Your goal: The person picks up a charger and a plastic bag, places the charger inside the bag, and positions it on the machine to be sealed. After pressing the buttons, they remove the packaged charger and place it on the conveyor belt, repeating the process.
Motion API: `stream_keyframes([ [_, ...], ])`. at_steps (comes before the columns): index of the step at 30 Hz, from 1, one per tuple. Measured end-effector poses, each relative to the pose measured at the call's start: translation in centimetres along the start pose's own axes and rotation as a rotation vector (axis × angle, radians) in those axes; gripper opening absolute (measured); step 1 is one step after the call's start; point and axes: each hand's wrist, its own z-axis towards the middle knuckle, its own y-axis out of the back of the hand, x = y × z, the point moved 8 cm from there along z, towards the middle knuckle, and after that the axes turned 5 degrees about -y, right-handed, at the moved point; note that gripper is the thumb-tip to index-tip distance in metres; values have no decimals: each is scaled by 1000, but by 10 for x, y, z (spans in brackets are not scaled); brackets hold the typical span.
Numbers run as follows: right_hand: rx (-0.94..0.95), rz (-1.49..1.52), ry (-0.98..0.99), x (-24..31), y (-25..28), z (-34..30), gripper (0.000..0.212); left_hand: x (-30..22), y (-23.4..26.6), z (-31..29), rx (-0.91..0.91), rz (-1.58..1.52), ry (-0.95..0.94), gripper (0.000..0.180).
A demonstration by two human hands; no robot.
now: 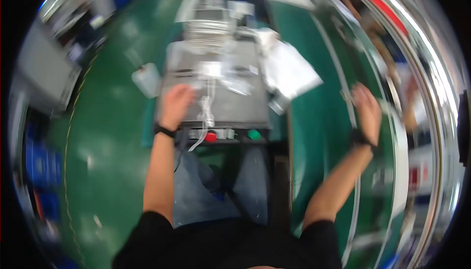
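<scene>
The picture is smeared by motion. My left hand point(177, 106) is over the left edge of a grey flat-topped machine point(235, 109), its fingers too blurred to read. To its right lie a small white box-shaped piece point(210, 69) and a white cable point(208, 107), whose end hangs over the machine's front edge. Far to the right, my right hand point(367, 112) reaches out over the green bench near a pale rail. Its fingers are smeared, and I cannot make out anything in them. A dark band circles each wrist.
A red button point(210, 136) and a green button point(253, 134) sit on the machine's front. Clear plastic point(238, 85) lies on its top, with a white stack point(208, 32) behind. White sheets point(290, 70) rest on the green bench point(314, 136). Blue bins point(43, 163) stand at left.
</scene>
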Motion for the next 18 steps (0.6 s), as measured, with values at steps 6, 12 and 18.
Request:
stream_keyframes([
  [6,-268,-1066,266,-36,40,93,97,-4,26,19,-59,38,13,17],
  [12,-513,-1245,-127,-75,214,88,91,-2,25,15,-26,13,-12,19],
  [18,-311,-1220,-740,-221,327,78,76,-33,46,-13,-107,159,-24,19],
])
